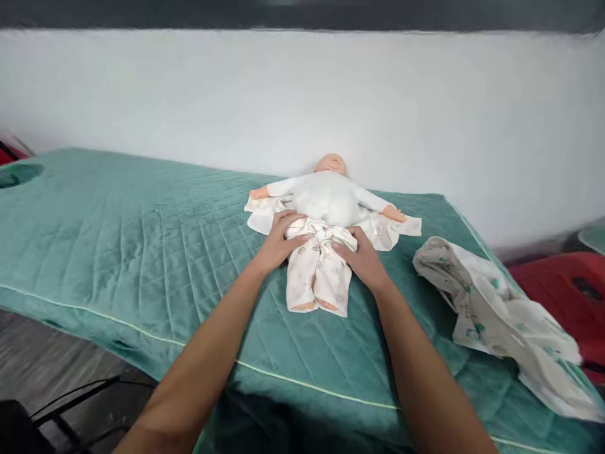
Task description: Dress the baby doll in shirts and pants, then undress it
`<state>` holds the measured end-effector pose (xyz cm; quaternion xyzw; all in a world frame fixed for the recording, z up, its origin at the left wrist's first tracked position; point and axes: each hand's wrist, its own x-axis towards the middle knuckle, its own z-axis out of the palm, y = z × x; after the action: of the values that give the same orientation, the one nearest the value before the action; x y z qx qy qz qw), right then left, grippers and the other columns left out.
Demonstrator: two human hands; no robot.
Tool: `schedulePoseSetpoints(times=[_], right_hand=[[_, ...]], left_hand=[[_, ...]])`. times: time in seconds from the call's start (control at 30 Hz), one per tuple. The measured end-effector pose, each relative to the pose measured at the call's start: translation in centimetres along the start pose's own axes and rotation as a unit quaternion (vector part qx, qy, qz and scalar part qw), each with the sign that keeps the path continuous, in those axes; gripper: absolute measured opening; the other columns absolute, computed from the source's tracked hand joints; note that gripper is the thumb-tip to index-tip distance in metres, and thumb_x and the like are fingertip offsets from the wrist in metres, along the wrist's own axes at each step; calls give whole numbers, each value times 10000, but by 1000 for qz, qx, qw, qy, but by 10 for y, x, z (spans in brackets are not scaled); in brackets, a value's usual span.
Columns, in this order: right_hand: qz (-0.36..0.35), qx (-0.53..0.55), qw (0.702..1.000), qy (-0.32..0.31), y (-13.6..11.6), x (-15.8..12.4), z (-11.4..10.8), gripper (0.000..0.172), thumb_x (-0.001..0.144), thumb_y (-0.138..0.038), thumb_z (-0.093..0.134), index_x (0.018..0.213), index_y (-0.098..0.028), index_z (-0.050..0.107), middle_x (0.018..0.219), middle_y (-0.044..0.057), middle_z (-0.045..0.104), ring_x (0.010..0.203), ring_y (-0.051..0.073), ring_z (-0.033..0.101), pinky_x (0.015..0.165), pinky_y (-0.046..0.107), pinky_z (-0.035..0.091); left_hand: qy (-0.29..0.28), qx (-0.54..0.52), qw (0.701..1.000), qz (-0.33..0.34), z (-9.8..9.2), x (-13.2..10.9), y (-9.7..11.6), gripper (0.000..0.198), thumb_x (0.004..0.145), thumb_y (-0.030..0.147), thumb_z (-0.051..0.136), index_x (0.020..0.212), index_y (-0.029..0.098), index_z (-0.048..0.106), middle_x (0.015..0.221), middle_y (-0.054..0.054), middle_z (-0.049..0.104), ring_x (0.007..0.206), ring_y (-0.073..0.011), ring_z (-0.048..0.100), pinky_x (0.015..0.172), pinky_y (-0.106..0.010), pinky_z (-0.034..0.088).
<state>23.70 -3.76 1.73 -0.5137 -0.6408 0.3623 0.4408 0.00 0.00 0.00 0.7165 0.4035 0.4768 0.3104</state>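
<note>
A baby doll (326, 195) with a white cloth body lies on its back, head towards the wall. Patterned white baby pants (326, 268) cover its legs, and the ends of the feet peek out at the cuffs. My left hand (281, 239) grips the pants at the waist on the left, thumb across the front. On the opposite side, my right hand (362, 255) holds the waist the same way, its thumb on the fabric. Beneath the doll's spread arms lies an opened white baby shirt (385, 232).
A green quilted cover (165, 252) spreads over the bed, which stands against a white wall (189, 101). At the right edge lies a crumpled, printed white cloth (501, 309). Beyond it is a red plastic object (562, 290). A dark frame (66, 416) stands on the floor at lower left.
</note>
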Motion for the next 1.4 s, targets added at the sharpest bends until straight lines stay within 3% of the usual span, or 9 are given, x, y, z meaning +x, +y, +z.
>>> schedulePoseSetpoints(times=[0.17,0.37,0.63,0.77,1.0,1.4], right_hand=[[-15,-4,1000,7,4,4,1,437,813,-579,732,1049,-244,583,1068,12,656,1011,231,589,887,349,453],[-15,2,999,29,9,6,1,423,808,-556,745,1051,-249,584,1053,3,642,1006,222,575,889,348,445],[5,20,999,25,3,5,2,392,792,-530,774,976,-234,595,942,-20,611,889,179,545,799,299,434],[-1,-1,1000,26,3,4,2,374,798,-523,773,837,-226,549,816,-42,537,805,161,506,751,290,408],[-47,-39,998,20,7,9,0,303,808,-497,764,820,-213,659,897,-7,572,880,190,563,812,316,424],[-34,-56,997,44,11,9,-1,364,711,-502,781,678,-205,573,730,-32,534,731,165,502,670,294,377]], left_hand=[[15,34,999,22,8,3,-1,441,961,535,551,1296,251,592,1372,-102,427,1441,-256,379,1261,-401,267],[17,15,1000,-3,13,7,3,366,963,445,569,1280,264,581,1399,-100,394,1438,-253,379,1171,-388,408],[43,24,999,6,13,7,2,219,926,360,637,1106,244,590,1374,-82,430,1399,-226,421,1217,-371,331],[36,26,999,-4,12,4,5,199,915,357,652,1049,225,584,1394,-91,418,1376,-220,444,1175,-346,374],[30,53,998,-17,9,-1,13,203,897,400,678,910,208,610,1384,-92,442,1342,-236,483,1131,-357,419],[28,96,994,-32,6,-41,34,251,912,413,653,814,208,547,1364,-99,488,1287,-238,529,1082,-363,460]])
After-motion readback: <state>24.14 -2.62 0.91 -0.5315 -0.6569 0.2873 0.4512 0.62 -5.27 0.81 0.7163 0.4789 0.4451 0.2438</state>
